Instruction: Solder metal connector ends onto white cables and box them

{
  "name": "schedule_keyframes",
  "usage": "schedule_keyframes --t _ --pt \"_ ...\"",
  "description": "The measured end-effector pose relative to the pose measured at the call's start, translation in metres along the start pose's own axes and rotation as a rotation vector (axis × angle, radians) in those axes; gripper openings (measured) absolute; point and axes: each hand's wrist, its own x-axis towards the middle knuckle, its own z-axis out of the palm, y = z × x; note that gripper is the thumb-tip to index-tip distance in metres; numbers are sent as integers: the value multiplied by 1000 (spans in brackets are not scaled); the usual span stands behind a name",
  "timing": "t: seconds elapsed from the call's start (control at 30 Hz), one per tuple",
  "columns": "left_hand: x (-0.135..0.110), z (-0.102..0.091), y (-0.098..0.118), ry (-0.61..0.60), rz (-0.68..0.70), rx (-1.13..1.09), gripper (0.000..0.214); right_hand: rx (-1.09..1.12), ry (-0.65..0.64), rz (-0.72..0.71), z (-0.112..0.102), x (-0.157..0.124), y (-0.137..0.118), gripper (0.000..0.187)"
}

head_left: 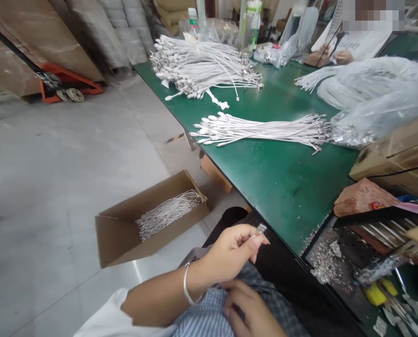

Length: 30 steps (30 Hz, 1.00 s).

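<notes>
The left hand (230,250) pinches a small shiny piece (261,228); the right hand (249,306) is curled, can't tell if holding anything; a loose pinch could drop the piece.

The green table (289,180) here carries a big heap of white cables (205,65) toward its far end, and a slimmer white bundle (265,131) lies nearer. Over on the right side sit clear plastic bags (387,112) and a cardboard box (391,157). On the grey floor (47,187) stand an open carton (149,196) and an orange pallet jack (79,85).
</notes>
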Motion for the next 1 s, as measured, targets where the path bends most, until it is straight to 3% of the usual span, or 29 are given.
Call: schedule_keyframes --t 0.13,0.2,0.4,0.47,0.57,0.8,1.0 --pt "-7 1 4 -355 -98 185 47 -20 124 109 -14 -16 -15 3" --pt "-6 6 3 -495 -100 260 40 -50 241 143 -22 -21 -26 11" --pt "3 30 -4 -775 26 370 29 -100 586 173 -60 -38 -59 20" --pt "3 36 -3 -779 23 377 20 -99 664 151 -71 -46 -68 14" --pt "1 39 1 -693 -10 383 3 -60 714 95 -81 -54 -76 9" --pt "3 41 6 -659 -96 286 10 70 785 80 -76 -52 -76 15" --pt "6 44 8 -615 -79 363 8 -52 782 8 -75 -56 -75 30"
